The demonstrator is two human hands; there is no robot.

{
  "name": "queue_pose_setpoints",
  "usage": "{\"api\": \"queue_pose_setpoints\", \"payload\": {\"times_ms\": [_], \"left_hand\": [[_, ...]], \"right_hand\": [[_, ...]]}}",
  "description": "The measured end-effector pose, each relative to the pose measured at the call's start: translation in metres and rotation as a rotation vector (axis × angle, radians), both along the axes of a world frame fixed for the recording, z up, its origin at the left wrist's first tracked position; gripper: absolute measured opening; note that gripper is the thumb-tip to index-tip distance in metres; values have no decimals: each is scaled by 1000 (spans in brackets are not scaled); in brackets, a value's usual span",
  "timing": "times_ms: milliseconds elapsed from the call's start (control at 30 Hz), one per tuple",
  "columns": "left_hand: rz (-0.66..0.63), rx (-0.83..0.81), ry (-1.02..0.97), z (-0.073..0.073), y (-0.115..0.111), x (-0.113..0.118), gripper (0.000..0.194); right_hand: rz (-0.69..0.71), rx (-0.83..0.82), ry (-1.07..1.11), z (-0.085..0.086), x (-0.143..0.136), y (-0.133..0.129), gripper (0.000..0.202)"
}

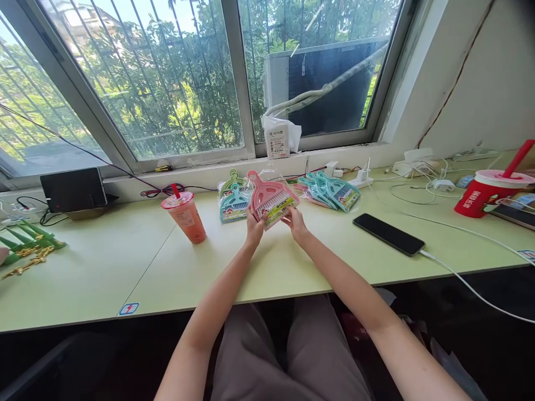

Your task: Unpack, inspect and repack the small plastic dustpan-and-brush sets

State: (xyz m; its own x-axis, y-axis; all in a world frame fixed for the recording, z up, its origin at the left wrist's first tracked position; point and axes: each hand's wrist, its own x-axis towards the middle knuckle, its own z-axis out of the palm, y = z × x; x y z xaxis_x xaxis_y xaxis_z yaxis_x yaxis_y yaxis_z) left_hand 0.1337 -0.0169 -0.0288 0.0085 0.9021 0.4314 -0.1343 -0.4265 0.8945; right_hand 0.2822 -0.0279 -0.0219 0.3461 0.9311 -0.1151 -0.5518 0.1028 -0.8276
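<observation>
Both hands grip one pink dustpan set (270,192), held up tilted over the worktop (104,262) at the middle of the frame. Its clear wrapper (278,177) contains a dustpan, a brush (270,205) and a yellow-green label (279,211). The left hand (254,230) pinches the lower left edge, fingers bent in with only the pack's thickness between them. The right hand (298,224) holds the lower right corner, thumb above and fingers curled beneath, partly hidden by the pack.

Just behind, left of the held one, two more wrapped sets lie together: one green set (233,179) and one teal set (234,203). To its right is a pile of teal sets (334,192), at least three; the overlap prevents an exact count.

Two drink cups stand farther out. The clear cup (191,220), left of centre, contains an orange-pink drink and has one red straw; the red cup (480,197) at the right edge also has a red straw, its contents hidden. One phone (388,234) lies right of centre, joined to a white cable (423,253). Upper centre, one small box (276,142) sits partly inside a white bag (295,135) by the window, and one tablet (73,192) leans at the left
</observation>
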Motion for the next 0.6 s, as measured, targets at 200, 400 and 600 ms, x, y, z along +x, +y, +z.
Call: {"api": "queue_pose_setpoints", "payload": {"times_ms": [200,400,600], "left_hand": [[-80,26,8,0,-8,9,77],[-67,15,32,0,-14,11,79],[30,31,-3,2,-10,6,76]], "right_hand": [[-176,-76,-33,1,23,7,17],[-194,-101,107,4,20,3,15],[-23,83,161,12,11,-2,12]]}}
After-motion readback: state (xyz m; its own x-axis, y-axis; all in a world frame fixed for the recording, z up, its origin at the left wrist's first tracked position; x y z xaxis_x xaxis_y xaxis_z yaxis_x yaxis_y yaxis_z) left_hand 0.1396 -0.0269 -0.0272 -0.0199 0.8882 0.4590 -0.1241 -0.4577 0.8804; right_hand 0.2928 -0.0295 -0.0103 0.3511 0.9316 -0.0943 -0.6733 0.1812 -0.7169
